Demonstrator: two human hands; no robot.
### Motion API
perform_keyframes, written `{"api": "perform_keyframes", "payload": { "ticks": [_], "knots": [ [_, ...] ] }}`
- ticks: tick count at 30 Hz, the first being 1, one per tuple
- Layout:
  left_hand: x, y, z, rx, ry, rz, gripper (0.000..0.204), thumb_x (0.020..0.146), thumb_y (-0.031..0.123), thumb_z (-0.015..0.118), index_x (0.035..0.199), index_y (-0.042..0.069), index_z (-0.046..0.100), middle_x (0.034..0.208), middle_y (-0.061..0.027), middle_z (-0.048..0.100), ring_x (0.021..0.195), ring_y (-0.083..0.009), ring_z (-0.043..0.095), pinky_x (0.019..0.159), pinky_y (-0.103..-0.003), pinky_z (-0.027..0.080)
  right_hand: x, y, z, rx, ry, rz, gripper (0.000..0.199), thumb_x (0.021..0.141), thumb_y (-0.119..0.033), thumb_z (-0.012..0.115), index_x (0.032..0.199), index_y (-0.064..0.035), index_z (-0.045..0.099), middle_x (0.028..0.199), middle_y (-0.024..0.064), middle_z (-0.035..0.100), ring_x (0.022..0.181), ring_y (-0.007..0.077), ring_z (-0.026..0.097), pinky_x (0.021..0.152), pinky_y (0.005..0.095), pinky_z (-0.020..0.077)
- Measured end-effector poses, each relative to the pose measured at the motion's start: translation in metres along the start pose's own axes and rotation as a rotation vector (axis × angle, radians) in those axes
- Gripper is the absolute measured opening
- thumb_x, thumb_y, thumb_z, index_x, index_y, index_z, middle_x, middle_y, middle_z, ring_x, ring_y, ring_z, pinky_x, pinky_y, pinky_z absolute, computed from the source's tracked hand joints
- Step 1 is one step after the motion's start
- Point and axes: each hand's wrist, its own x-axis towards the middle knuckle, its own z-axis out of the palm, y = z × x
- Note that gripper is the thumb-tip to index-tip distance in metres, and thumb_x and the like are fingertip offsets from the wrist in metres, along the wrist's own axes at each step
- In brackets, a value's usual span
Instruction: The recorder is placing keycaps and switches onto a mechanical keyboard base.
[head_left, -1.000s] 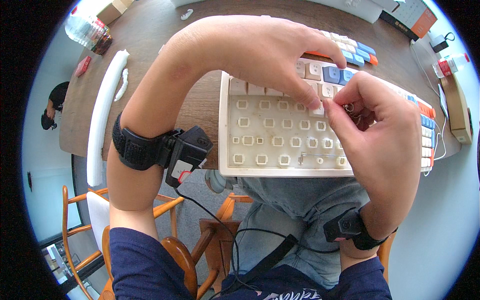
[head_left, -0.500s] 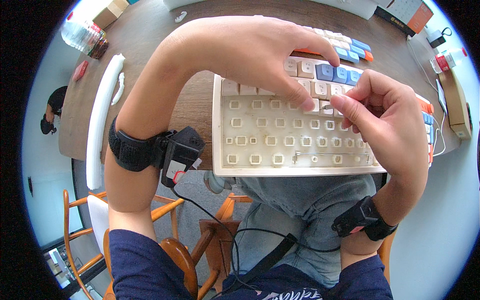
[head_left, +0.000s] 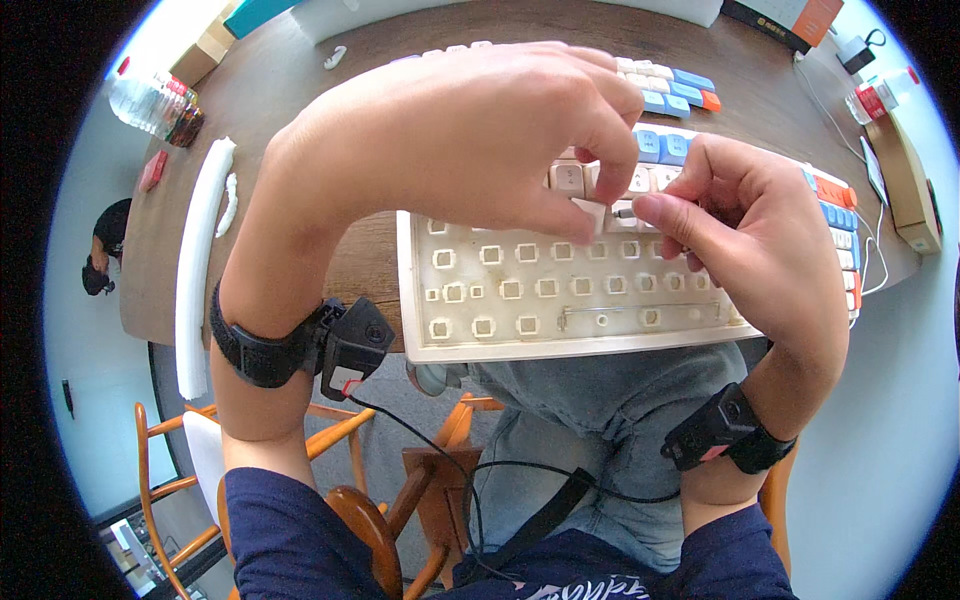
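A cream keyboard [head_left: 480,352] lies at the table's near edge, its lower rows bare switch mounts, its upper rows still bearing keycaps. My left hand [head_left: 500,140] arches over it from the left, thumb and curled index finger about a white keycap [head_left: 590,215] at the edge of the capped rows. The thumb touches that cap; how firmly the index finger bears on it is hard to see. Beside it, my right hand [head_left: 745,220] pinches a thin dark rod-like tool [head_left: 625,213], its tip against the keycaps. The rest of the tool is hidden in my fingers.
Loose white, blue and orange keycaps [head_left: 680,90] stand in rows behind the keyboard. A long white foam strip [head_left: 205,270] and a plastic bottle [head_left: 150,105] are at the left. Another bottle [head_left: 880,95] and a cardboard box [head_left: 905,185] stand right. A wooden chair [head_left: 150,470] is lower left.
The keyboard has shifted a little left and nearer. My left hand has moved left with it, its index finger curling in closer to the thumb. My right hand keeps its pinch on the tool.
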Motion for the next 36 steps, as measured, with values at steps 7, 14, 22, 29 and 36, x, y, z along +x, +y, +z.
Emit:
{"api": "perform_keyframes", "payload": {
  "ticks": [7,14,22,29,36],
  "knots": [
    [-0.002,-0.005,-0.02,-0.185,0.008,-0.177,0.013,0.079,0.009,0.074,0.087,0.001,0.067,0.087,-0.0071,0.066,0.08,-0.0161,0.062,0.073,-0.031,0.05,-0.002,-0.003,-0.004,0.094,0.081,-0.139,0.017,0.087,-0.012,0.069,0.08,-0.0028,0.057,0.066,0.0014,0.061,0.059,0.0033,0.056,0.052,0.017,0.043],
    [-0.012,-0.049,-0.03,-0.309,0.633,-0.617,0.02,0.089,0.009,0.066,0.105,-0.003,0.067,0.095,-0.0072,0.07,0.08,-0.0097,0.064,0.073,-0.021,0.052,-0.002,0.002,-0.002,0.093,0.146,-0.14,0.017,0.087,-0.012,0.069,0.08,-0.0035,0.057,0.068,0.0009,0.061,0.06,0.0038,0.057,0.054,0.017,0.0435],
    [-0.011,-0.08,-0.019,-0.257,0.528,-0.691,0.021,0.086,0.012,0.069,0.099,-0.004,0.069,0.089,-0.0069,0.07,0.077,-0.0084,0.062,0.069,-0.021,0.05,-0.001,0.0,-0.003,0.044,0.142,-0.157,0.016,0.087,-0.011,0.069,0.08,-0.0025,0.057,0.069,0.0018,0.062,0.061,0.0054,0.058,0.056,0.0184,0.0452],
    [-0.025,-0.125,-0.005,0.041,0.368,-0.635,0.028,0.087,0.023,0.069,0.106,0.002,0.07,0.095,-0.0072,0.07,0.086,-0.0148,0.065,0.08,-0.026,0.052,0.0,-0.003,-0.006,0.02,0.119,-0.134,0.016,0.087,-0.011,0.069,0.08,-0.0023,0.057,0.069,0.0031,0.063,0.062,0.0067,0.059,0.057,0.0191,0.046],
    [-0.024,-0.123,-0.006,0.057,0.317,-0.678,0.028,0.088,0.027,0.066,0.103,0.004,0.073,0.092,-0.0089,0.071,0.078,-0.0135,0.065,0.075,-0.025,0.051,0.002,-0.001,-0.004,0.015,0.125,-0.134,0.015,0.087,-0.011,0.068,0.081,-0.0023,0.057,0.068,0.0028,0.063,0.062,0.0066,0.059,0.057,0.0192,0.046]
  ]
}}
